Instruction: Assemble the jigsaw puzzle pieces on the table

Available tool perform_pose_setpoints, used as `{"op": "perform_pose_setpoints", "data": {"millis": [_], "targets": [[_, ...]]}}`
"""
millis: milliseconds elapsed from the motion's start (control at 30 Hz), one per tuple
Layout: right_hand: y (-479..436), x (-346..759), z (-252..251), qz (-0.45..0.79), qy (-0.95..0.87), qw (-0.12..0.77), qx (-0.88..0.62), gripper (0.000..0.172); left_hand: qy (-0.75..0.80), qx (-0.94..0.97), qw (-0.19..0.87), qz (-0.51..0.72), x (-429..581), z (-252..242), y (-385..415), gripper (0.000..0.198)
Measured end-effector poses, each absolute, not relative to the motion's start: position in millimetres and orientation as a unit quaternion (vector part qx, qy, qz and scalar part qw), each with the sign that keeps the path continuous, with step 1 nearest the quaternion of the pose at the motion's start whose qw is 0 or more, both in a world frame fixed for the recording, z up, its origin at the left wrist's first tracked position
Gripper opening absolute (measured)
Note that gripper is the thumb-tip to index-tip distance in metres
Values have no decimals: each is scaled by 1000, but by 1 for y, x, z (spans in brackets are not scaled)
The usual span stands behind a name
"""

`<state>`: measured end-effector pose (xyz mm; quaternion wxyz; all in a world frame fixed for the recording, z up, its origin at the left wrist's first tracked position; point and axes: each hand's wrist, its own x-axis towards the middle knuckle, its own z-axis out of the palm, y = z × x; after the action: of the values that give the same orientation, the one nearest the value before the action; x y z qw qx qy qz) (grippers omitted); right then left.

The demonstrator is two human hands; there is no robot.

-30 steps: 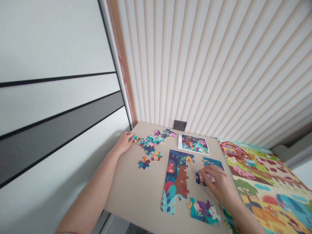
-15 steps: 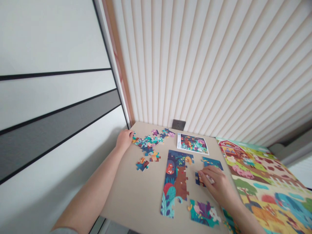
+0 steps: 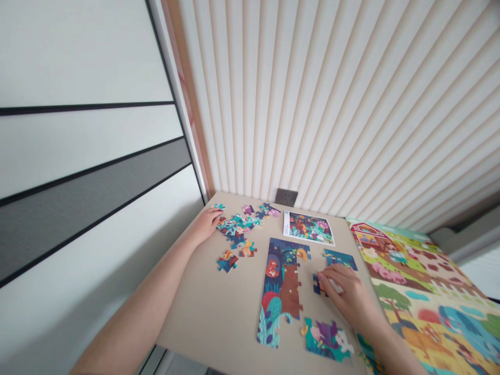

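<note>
My left hand (image 3: 205,225) reaches to the far left of the table, its fingers outstretched over the edge of a heap of loose puzzle pieces (image 3: 244,223). A teal piece (image 3: 219,207) lies just beyond its fingertips. My right hand (image 3: 346,289) is closed, with thumb and fingers together on a dark blue puzzle piece (image 3: 316,284), partly hidden by the hand. Left of that hand lies a joined puzzle section (image 3: 287,291) with a brown bear. Two smaller joined parts, a blue one (image 3: 339,259) and a purple-leaved one (image 3: 326,338), lie beyond and nearer.
A reference picture card (image 3: 308,228) lies at the back of the table (image 3: 219,307). Colourful farm and animal puzzles (image 3: 414,281) spread out on the right. A ribbed wall with a dark socket (image 3: 286,197) stands behind, and a white panel (image 3: 128,229) borders the left.
My left hand has moved slightly right over the heap, and its fingers have uncurled and stretched out. My right hand stays in place on the dark blue piece.
</note>
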<state>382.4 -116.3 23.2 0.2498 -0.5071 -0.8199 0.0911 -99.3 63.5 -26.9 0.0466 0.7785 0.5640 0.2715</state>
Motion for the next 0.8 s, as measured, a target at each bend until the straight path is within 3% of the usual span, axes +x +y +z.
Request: {"op": "perform_pose_setpoints", "data": {"millis": [233,500,800], "targets": [[-117,382,23,91,-824,240,-505,24,516,810,57,271,-92,-16,49,43],[-118,381,26,94,-829,234,-499,23,460,846,71,262,-75,-4,31,23],[-117,381,26,89,-830,232,-500,23,439,862,75,242,-80,15,15,20]]}}
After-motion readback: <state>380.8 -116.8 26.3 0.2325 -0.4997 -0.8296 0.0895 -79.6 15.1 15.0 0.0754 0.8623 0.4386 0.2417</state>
